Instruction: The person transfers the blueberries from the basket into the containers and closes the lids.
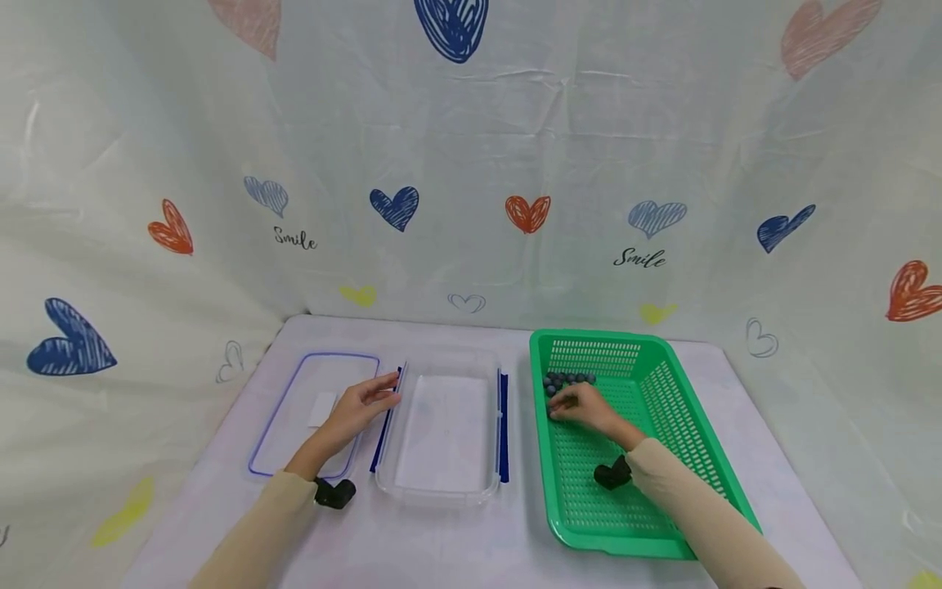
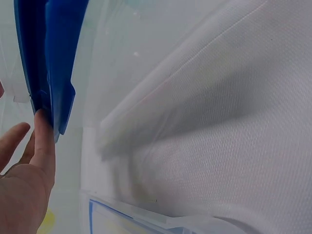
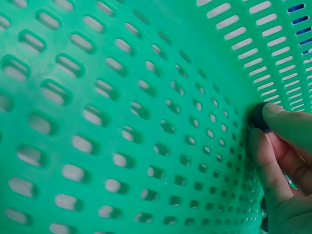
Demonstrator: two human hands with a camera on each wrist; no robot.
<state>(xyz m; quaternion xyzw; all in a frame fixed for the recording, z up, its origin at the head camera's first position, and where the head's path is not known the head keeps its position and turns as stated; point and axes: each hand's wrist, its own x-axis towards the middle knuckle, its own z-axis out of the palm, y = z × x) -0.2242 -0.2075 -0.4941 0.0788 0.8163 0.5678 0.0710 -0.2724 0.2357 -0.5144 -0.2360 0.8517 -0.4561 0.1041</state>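
My right hand (image 1: 586, 407) reaches into the green basket (image 1: 548, 483) near its left wall. In the right wrist view, thumb and forefinger pinch a dark blueberry (image 3: 260, 119) close to the wall's base. Several more blueberries (image 1: 568, 378) lie clustered in the basket's far left corner, partly hidden by the hand. My left hand (image 1: 358, 409) is at the left side of a clear plastic container (image 1: 441, 494). Its fingers are loosely extended, and one fingertip touches the blue side latch (image 2: 61, 63), which hangs folded out.
Left of the container lies a clear lid (image 1: 290, 446) with a blue rim and a white label (image 1: 322, 409), partly behind the left arm. Another blue latch (image 1: 504, 429) sticks out on the container's right side. A curtain (image 1: 456, 147) printed with hearts stands behind the table.
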